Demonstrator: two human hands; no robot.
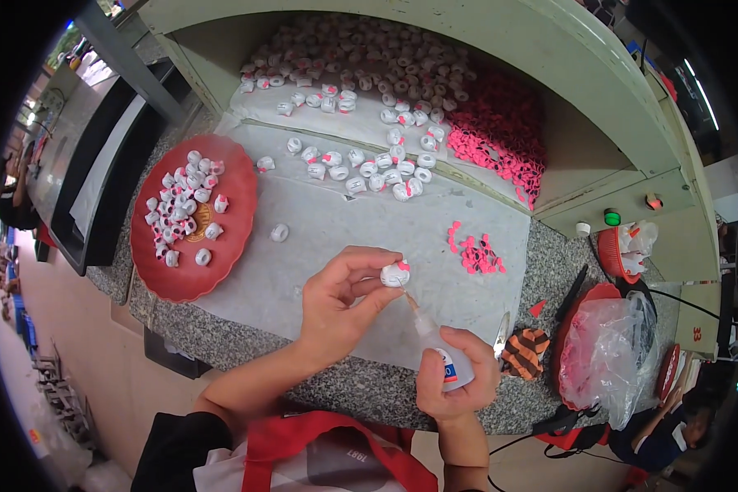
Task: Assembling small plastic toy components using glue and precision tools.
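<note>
Between the thumb and fingers of my left hand (332, 312) is a small white rounded piece (394, 277) with a pink spot on top and thin dark lines. My right hand (461, 384) is wrapped round a translucent squeeze bottle (427, 330) with a narrow nozzle and a blue label. The bottle tilts up to the left, its tip close under the white piece; whether they touch I cannot tell. Small pink bits (479, 256) lie on the white sheet (328, 234) to the right. A single white piece (280, 232) lies left of my left hand.
A red scalloped plate (236, 266) with several white pieces stands left. Behind, a shelf (549, 57) shelters heaps of white pieces (369, 61) and pink bits (500, 152). At right are a striped cloth-like item (525, 353), a red tray under clear plastic (603, 353), and a red basket (611, 250).
</note>
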